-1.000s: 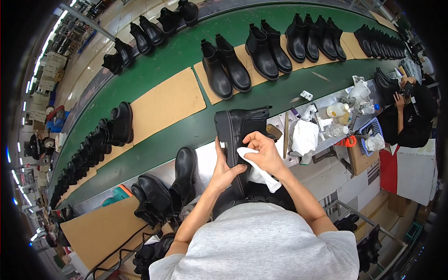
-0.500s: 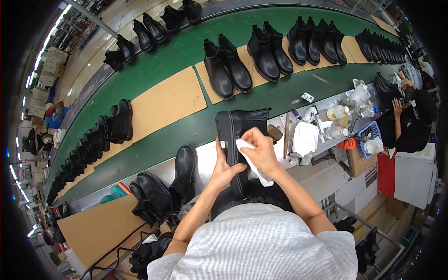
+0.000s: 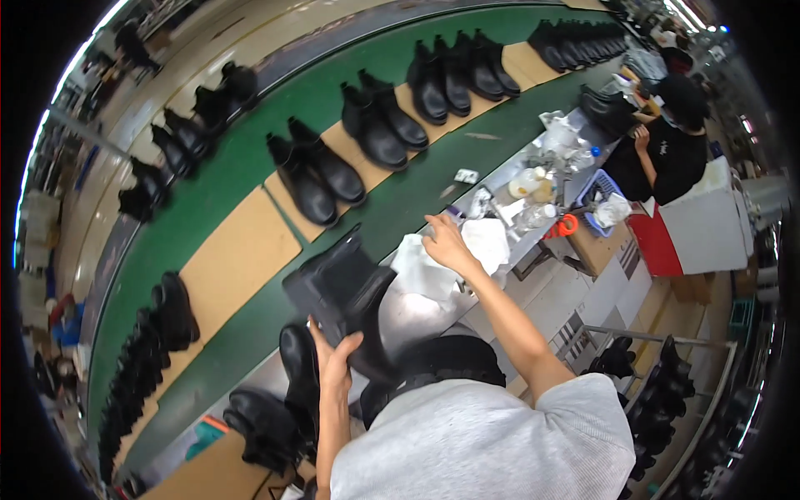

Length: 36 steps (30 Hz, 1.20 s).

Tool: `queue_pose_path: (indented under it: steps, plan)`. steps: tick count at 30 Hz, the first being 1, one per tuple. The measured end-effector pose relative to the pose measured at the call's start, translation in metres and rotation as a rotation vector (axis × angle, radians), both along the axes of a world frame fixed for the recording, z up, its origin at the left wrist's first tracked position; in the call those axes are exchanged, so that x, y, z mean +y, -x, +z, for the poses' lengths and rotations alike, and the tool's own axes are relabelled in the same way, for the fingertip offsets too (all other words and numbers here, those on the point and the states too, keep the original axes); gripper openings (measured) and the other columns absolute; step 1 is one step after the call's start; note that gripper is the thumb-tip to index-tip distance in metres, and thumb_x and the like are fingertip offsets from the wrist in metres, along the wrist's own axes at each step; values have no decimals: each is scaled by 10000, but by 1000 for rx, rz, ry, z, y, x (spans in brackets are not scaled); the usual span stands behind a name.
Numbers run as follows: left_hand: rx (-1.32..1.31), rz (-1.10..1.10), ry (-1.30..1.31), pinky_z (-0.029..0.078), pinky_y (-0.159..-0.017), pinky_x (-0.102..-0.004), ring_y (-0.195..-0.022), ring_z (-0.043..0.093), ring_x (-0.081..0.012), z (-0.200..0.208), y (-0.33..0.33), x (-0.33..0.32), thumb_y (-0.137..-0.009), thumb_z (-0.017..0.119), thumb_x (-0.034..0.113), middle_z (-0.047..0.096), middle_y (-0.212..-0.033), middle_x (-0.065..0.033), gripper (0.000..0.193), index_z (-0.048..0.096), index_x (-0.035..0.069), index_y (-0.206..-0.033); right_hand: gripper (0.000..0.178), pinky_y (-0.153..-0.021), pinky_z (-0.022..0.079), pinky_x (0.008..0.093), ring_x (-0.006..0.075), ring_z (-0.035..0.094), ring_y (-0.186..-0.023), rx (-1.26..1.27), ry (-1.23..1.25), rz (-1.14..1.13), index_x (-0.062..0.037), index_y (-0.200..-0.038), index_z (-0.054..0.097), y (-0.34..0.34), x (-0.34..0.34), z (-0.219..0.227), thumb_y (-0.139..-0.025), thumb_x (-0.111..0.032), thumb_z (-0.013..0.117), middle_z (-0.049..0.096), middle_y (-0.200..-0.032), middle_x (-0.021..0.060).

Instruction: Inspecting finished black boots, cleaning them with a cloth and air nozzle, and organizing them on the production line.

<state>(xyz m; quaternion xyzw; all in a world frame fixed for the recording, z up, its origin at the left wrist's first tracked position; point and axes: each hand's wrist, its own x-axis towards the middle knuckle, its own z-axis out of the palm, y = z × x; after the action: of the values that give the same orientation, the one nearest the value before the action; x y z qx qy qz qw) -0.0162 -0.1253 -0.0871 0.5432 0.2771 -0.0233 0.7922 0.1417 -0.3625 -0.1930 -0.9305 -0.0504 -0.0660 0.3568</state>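
Observation:
A black ankle boot (image 3: 333, 279) is tilted above the bench's near edge, slightly blurred. My left hand (image 3: 335, 354) grips it from below, thumb on one side and fingers partly hidden behind it. To the right, my right hand (image 3: 447, 246) reaches over the metal bench, fingers apart and nothing visibly held. Under and beside that hand lies a crumpled white cloth (image 3: 414, 268). Another white cloth (image 3: 487, 239) is right by it. A small purple-handled tool (image 3: 454, 213) lies just beyond my fingertips.
A green conveyor (image 3: 242, 158) carries cardboard sheets (image 3: 237, 237) and rows of black boots (image 3: 304, 179). More boots (image 3: 267, 421) stand left of me. Bottles (image 3: 531, 183), orange-handled scissors (image 3: 562, 225) and a blue basket (image 3: 596, 187) are at right, near a co-worker (image 3: 667, 150).
My right hand has left the boot, letting go of the white cloth, which now lies on the bench. The left hand has swung the boot leftward and tilted it. My view has turned.

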Motion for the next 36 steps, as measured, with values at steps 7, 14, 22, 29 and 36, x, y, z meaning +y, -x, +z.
queue_pose_path:
  steps: [7,14,22,29,36]
  plan:
    - [73,-27,2,432,-852,-287,-941,534,-205,10,-12,-7,-634,640,-38,407,-1247,-167,1048,-44,22,-1426,141,-701,507,388,311,646,-746,172,210,-477,-37,-801,679,-13,-156,27,-692,-104,619,659,-783,167]
    - [104,-74,-70,414,-879,-289,-1004,512,-217,9,-20,-16,-617,639,-43,405,-1250,-163,1050,-26,19,-1427,563,-610,498,379,313,633,-649,396,261,-289,10,-735,667,18,-116,3,-659,-547,692,651,-715,173]
    - [106,-159,-110,392,-915,-311,-1065,481,-249,14,-25,-28,-593,660,-26,390,-1264,-172,1069,-7,18,-1427,270,-724,496,405,367,626,-797,282,209,-391,24,-792,619,17,-96,37,-700,-227,659,627,-805,221]
    - [126,-204,-140,386,-912,-296,-1052,478,-258,8,-31,-29,-575,665,1,391,-1259,-170,1082,-3,14,-1425,185,-715,480,351,351,589,-779,163,183,-131,-37,-807,643,33,-125,72,-657,24,553,585,-929,188]
    - [103,-157,-124,411,-892,-315,-1068,478,-288,13,-25,-31,-563,661,-44,374,-1282,-192,1090,2,24,-1428,159,-639,451,252,148,566,-721,-196,-1033,-531,-61,-924,560,-27,-160,9,-855,-18,424,580,-775,63]
